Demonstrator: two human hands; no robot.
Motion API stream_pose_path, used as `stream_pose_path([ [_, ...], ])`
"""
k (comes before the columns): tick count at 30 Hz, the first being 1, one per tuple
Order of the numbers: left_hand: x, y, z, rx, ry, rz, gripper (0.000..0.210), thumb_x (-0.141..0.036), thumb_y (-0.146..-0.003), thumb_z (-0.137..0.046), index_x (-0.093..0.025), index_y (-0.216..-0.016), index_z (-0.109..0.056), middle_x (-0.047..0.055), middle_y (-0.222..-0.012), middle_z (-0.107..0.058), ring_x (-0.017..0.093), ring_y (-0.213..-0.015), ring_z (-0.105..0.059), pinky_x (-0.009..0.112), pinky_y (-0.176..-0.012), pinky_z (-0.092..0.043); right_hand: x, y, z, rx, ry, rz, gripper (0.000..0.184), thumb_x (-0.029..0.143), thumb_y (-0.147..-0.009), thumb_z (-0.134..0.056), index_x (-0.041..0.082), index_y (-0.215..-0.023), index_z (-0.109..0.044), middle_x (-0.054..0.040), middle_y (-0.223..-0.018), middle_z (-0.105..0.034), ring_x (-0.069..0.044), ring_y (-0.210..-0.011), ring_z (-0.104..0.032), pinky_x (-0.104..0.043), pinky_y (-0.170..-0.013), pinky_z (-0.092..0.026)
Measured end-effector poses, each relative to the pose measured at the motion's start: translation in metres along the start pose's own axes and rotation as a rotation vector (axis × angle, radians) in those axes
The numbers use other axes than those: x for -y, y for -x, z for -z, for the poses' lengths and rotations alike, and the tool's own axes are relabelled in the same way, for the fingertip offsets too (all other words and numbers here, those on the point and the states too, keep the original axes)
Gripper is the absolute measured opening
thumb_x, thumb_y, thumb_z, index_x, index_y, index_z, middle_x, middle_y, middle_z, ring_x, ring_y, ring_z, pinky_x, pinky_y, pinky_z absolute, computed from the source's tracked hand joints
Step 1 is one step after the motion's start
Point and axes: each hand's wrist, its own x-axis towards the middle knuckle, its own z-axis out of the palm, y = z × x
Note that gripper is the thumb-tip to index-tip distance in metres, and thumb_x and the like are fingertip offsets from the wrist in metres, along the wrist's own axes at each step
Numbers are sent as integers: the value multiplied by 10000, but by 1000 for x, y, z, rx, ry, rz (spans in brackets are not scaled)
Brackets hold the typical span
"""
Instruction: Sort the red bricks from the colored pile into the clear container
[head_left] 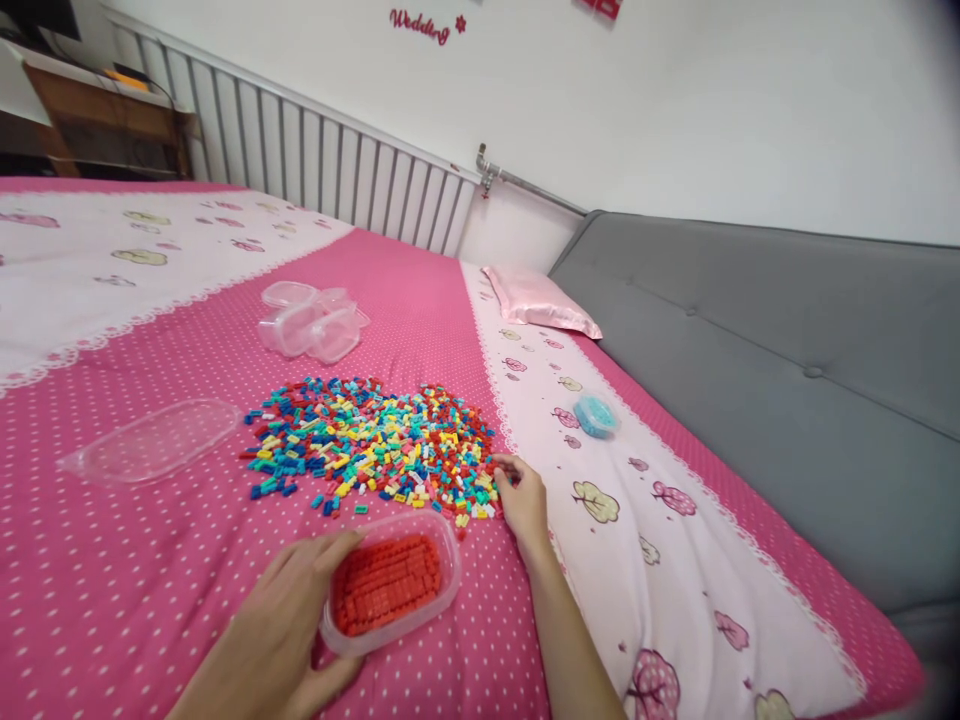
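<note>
Left hand point(289, 610), one, near left: bare; broad, smooth back; long, slim fingers; sturdy, rounded thumb point(334, 685); bare wrist point(214, 685), cut off by the lower edge of view.

Right hand point(523, 500), one, right of the left and slightly farther off: bare; looks smaller (being farther from the camera); slender fingers, nails too small to make out.

Right forearm point(570, 640), one: bare down to the lower edge of view; smooth, evenly tapered, narrow at the wrist, wider at the near end.
</note>
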Motion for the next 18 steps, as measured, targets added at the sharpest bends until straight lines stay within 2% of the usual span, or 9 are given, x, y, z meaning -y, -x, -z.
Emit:
stream_pose_path([
  [5, -6, -2, 3, -32, 15, -9, 638, -266, -782, -587, -318, -1408, -474, 72, -1267, -694, 349, -1148, -673, 509, -986, -576, 6, 1, 4, 5, -32, 8, 302, 389, -799, -591, 189, -933, -773, -83, -913, -787, -254, -831, -731, -395, -813, -585],
  [10, -1, -2, 3, -39, -10, -57, 688, -274, -779, -614, -301, -1443, -438, 78, -1274, -695, 342, -1133, -680, 488, -963, -589, 10, 2, 5, 0, -16, 8, 326, 443, -807, -590, 188, -903, -769, -87, -873, -782, -259, -804, -725, -394, -783, -581],
  [14, -3, -1, 5, -8, -24, -103, 710, -259, -783, -623, -269, -1454, -393, 93, -1275, -681, 320, -1130, -671, 458, -955, -577, 21, 4, 10, -52, 43, 24, 346, 473, -791, -585, 189, -868, -767, -115, -919, -766, -295, -873, -685, -465, -876, -530],
  [18, -10, -3, 8, 14, -25, -94, 719, -227, -771, -609, -256, -1451, -378, 100, -1265, -674, 317, -1130, -656, 461, -954, -564, 45, 7, 15, -97, 90, 57, 303, 444, -753, -611, 201, -852, -763, -118, -900, -746, -332, -947, -624, -531, -964, -449],
])
